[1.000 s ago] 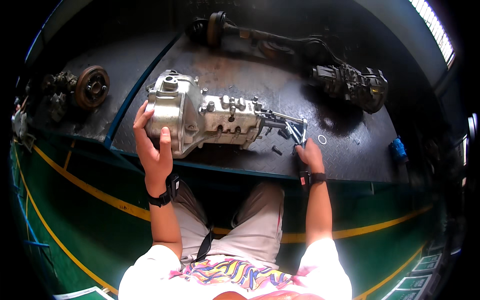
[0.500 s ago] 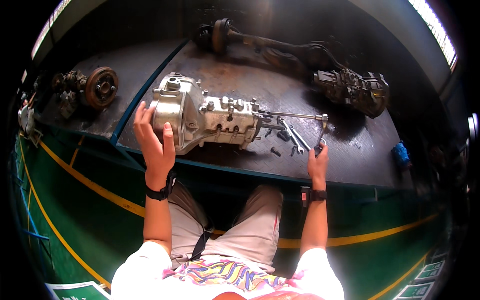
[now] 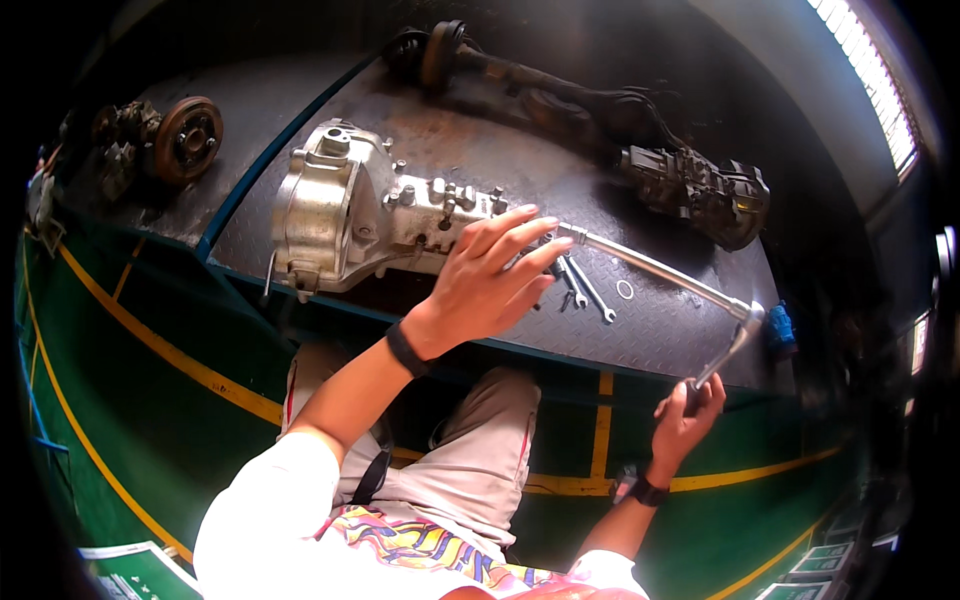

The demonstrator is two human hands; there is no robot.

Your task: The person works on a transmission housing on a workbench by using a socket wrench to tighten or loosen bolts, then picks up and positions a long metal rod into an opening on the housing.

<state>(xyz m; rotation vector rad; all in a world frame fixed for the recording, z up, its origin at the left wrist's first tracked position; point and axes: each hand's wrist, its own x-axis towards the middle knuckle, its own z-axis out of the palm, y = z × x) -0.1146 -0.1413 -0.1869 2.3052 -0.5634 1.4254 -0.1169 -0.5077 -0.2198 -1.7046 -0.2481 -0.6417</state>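
A silver metal gearbox (image 3: 400, 222) lies on its side on the metal workbench (image 3: 640, 345), its wide bell end to the left. My left hand (image 3: 485, 275) is over the gearbox's narrow right end, fingers stretched and apart. Its fingertips are by the socket end of a long extension bar (image 3: 660, 268); whether they touch it I cannot tell. At the bar's far right end sits a ratchet wrench (image 3: 738, 340). My right hand (image 3: 683, 425) is closed around the ratchet's dark handle, just beyond the bench's front edge. The gearbox's narrow end is partly hidden behind my left hand.
Beside my left hand lie combination wrenches (image 3: 592, 288) and a thin ring (image 3: 625, 290). A dark gearbox (image 3: 700, 195) and an axle (image 3: 540, 75) lie farther back. On the left bench is a rusty brake drum (image 3: 188, 140). A blue object (image 3: 780, 328) is at the right edge.
My left hand has left the bell end and moved right to the bar's socket end. My right hand has moved right and nearer, bringing the ratchet and bar away from the gearbox.
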